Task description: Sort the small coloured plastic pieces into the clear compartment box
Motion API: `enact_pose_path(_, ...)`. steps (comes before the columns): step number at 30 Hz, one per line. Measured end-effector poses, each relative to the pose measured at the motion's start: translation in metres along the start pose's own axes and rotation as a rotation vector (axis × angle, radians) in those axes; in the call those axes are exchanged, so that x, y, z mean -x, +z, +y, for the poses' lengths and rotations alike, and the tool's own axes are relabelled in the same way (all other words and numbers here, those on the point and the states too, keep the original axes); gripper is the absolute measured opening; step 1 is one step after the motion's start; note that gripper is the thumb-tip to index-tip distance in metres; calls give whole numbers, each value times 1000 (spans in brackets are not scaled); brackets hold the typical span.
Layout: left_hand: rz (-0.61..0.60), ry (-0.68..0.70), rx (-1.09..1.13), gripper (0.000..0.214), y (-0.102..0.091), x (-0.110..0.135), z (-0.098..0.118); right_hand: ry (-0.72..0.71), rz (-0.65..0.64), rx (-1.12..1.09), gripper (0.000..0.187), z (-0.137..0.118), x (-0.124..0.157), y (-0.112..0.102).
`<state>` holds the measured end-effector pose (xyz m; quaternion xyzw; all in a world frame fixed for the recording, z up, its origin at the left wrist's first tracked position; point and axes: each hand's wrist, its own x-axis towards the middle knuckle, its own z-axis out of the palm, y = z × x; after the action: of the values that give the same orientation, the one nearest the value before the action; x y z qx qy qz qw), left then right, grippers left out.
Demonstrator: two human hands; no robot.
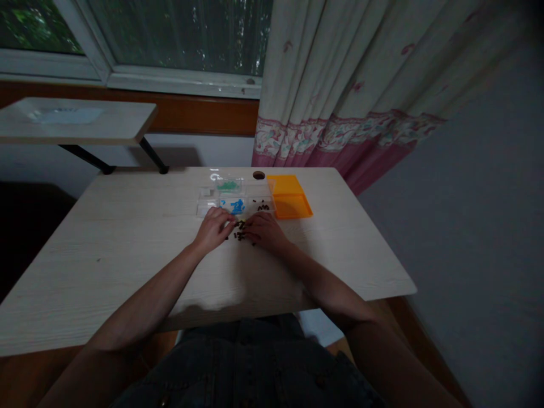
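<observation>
A small heap of dark little pieces (240,231) lies on the pale wooden table (127,249), between my two hands. My left hand (213,226) rests to the left of the heap, fingers curled with the tips at the pieces. My right hand (266,229) lies palm down on the right side, fingers bent toward the same heap. Whether either hand pinches a piece is too small to tell. Just behind them stands a clear compartment box (234,199) with green pieces (228,185), blue pieces (234,205) and a few dark pieces (262,207) in separate cells.
An orange lid (290,196) lies to the right of the clear box. A round hole (259,175) sits in the table's far edge. A second low table (72,120) stands at the back left under the window. Curtains hang at the back right.
</observation>
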<state>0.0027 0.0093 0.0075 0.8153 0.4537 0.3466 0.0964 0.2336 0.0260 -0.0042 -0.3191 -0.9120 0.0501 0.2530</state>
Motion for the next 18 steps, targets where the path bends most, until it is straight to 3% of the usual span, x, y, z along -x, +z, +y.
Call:
enact_pose_path(12,-22,-1,9,23,-2,-2,2,2,8,-71,8,-2,-2,0)
enact_pose_path(18,-8,-2,26,22,-2,-2,3,-10,111,-84,7,3,-2,0)
